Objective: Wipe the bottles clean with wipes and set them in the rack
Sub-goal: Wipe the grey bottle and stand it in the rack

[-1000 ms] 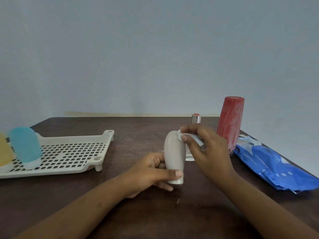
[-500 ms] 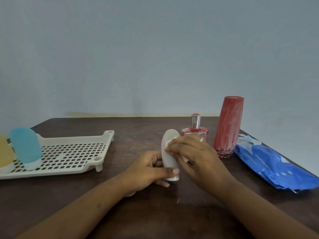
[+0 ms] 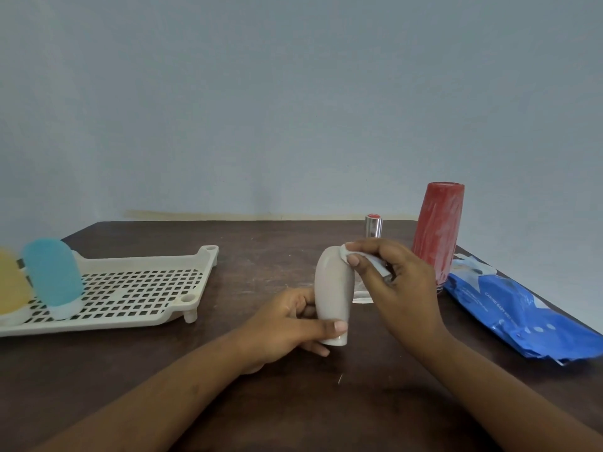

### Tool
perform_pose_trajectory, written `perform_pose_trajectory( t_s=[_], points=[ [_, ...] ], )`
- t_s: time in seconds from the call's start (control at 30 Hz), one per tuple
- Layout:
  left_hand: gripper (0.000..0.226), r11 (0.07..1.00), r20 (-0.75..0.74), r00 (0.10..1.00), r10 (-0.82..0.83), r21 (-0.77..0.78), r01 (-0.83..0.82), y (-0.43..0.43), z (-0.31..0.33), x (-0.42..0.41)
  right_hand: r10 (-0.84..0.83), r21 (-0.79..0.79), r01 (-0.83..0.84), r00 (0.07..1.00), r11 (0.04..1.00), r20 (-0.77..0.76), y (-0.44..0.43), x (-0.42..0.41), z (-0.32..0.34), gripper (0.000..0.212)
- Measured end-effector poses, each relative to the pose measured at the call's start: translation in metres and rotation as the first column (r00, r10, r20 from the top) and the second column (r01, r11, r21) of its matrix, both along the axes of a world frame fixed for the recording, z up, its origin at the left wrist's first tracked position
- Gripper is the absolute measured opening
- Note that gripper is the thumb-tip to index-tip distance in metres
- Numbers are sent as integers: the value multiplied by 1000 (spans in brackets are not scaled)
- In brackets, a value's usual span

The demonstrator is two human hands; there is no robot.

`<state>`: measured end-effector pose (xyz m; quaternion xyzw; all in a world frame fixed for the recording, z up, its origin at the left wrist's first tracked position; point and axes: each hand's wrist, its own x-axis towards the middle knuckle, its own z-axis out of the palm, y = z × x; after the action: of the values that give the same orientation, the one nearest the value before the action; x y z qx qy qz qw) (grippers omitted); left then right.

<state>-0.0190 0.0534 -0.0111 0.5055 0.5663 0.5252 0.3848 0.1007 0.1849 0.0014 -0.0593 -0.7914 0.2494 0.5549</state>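
My left hand (image 3: 287, 324) grips a beige squeeze bottle (image 3: 333, 290) low on its body, cap end down, just above the table. My right hand (image 3: 396, 282) pinches a white wipe (image 3: 350, 254) against the bottle's rounded top. At the left stands a cream slotted rack (image 3: 137, 288) with a blue bottle (image 3: 52, 277) and a yellow bottle (image 3: 9, 285) upright in it. A tall red bottle (image 3: 439, 230) stands at the right, and a perfume bottle's silver cap (image 3: 373, 225) shows behind my right hand.
A blue pack of wet wipes (image 3: 522, 308) lies at the table's right edge. The dark wooden table (image 3: 277, 243) ends at a plain wall behind. The rack's right half holds nothing.
My right hand has slid the wipe from the bottle's middle back up to its top, hiding the perfume bottle's body again. The left hand keeps its grip.
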Motion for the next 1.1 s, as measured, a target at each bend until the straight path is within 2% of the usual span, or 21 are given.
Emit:
perform_pose_trajectory(
  t_s=[0.13, 0.3, 0.47, 0.67, 0.87, 1.1],
  points=[
    [36, 1000, 24, 1000, 4, 16, -5, -1, 2, 0, 64, -77, -64, 998, 995, 0, -2, 0, -1, 13],
    [35, 996, 98, 994, 45, 68, -52, -2, 3, 0, 120, -134, -115, 992, 984, 27, -2, 0, -5, 10],
    [31, 986, 158, 982, 99, 119, -119, -3, 5, -5, 135, -121, -122, 986, 985, 100, -2, -2, -9, 21],
    [38, 971, 193, 971, 141, 163, -173, -3, 6, -10, 238, -136, -221, 963, 966, 129, -4, -2, -9, 11],
    [43, 952, 229, 954, 195, 192, -241, -2, 9, -13, 260, -98, -245, 947, 964, 188, -8, -1, -9, 8],
    [46, 938, 191, 954, 232, 217, -272, -2, 8, -12, 184, 92, -203, 966, 975, 182, -11, -2, -9, 19]
  ],
)
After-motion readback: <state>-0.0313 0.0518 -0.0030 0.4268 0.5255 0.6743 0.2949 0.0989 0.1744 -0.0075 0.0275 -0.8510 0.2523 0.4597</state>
